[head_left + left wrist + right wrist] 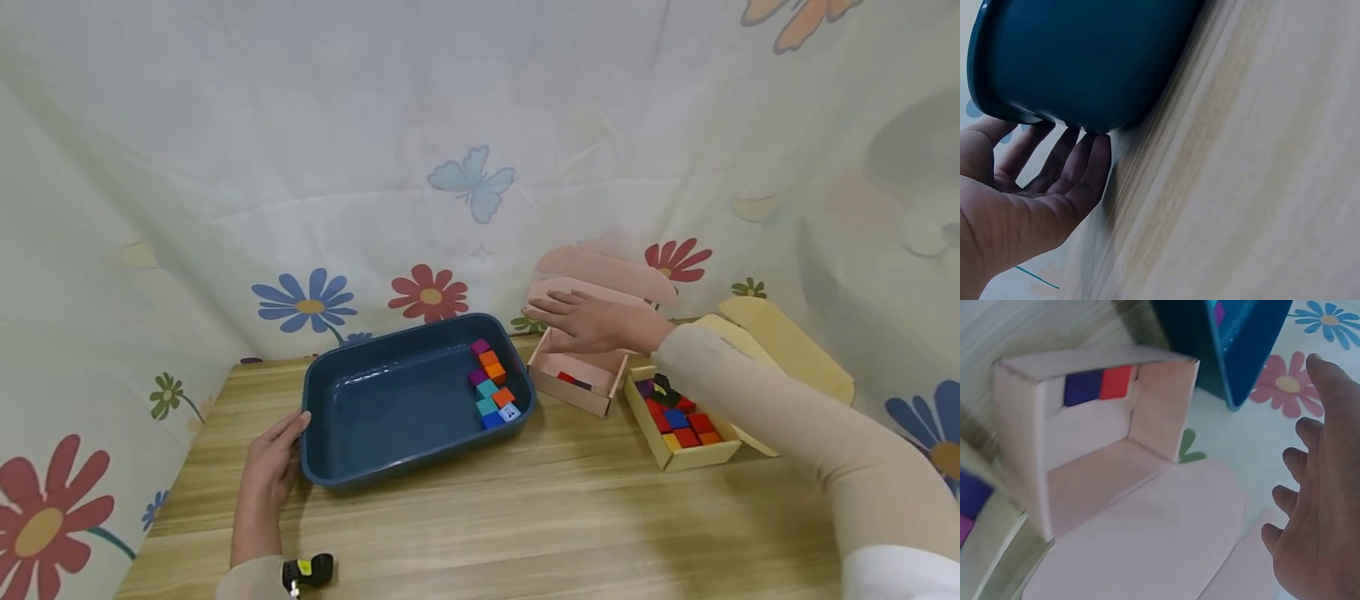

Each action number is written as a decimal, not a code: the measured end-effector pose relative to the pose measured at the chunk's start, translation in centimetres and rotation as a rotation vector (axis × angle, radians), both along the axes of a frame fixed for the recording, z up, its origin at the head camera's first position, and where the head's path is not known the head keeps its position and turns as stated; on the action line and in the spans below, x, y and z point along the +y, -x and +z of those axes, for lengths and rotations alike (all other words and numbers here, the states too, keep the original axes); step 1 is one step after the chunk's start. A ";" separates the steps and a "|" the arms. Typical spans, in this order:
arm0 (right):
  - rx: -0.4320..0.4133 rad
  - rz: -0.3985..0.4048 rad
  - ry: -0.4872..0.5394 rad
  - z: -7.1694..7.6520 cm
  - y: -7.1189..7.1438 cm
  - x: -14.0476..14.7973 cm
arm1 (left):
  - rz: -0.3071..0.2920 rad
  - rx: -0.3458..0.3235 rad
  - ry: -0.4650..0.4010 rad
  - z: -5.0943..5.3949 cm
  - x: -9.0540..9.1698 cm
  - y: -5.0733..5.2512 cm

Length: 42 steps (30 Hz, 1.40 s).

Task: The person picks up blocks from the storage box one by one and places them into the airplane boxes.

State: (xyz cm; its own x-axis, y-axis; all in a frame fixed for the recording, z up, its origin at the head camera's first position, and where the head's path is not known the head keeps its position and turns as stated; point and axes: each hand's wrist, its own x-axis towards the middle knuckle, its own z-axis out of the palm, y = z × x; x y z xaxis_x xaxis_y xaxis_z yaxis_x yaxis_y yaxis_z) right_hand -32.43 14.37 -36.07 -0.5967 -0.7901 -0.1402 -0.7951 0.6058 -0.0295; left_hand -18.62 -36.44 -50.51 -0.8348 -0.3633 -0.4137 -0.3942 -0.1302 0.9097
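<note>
Fingers straight and a little apart, holding nothing: that's the right hand, hovering back-side up in front of the raised lid of the pink box. Whether it brushes that lid, I can't tell from here. Over on the other side, the left hand has the left end of the blue tray, fingers bent, tips meeting the outer wall just under the rim, thumb up at the edge. And the tray itself sits on the wooden table, slightly angled, with its blocks all gathered at the right end: purple, orange, teal, blue, and one showing a pale, patterned face.

Just beside the tray's right end comes the pink box, lid standing open, and down inside it a red block and a dark one lie side by side against the front wall. Next along, near it, the yellow box, also open, is packed with red, blue, orange and purple blocks, the right sleeve crossing above it. A black device rides on the left wrist, and behind everything hangs a pale cloth printed with flowers and butterflies.
</note>
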 end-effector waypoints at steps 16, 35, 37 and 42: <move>-0.294 -0.024 -0.071 -0.6 2.3 -11.9 | 0.008 0.030 -0.020 -0.1 -0.6 -0.5; -0.329 -0.381 -0.100 -4.8 5.8 -17.6 | -0.005 0.036 0.000 0.0 -0.4 -0.6; -0.313 -0.406 -0.082 -5.1 5.6 -17.8 | -0.008 0.041 -0.004 0.1 -0.4 -0.6; -0.237 -0.407 -0.090 -6.0 5.1 -17.8 | -0.030 0.053 -0.010 0.1 -0.2 -0.6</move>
State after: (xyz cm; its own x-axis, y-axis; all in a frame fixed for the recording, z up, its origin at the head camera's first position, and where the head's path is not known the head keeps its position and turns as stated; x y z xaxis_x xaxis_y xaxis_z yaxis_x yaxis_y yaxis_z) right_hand -37.56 -3.47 -42.09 -0.7982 -0.4778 -0.3668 -0.4708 0.8747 -0.1148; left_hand -18.00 -36.61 -50.45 -0.8658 -0.3344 -0.3723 -0.3496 -0.1280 0.9281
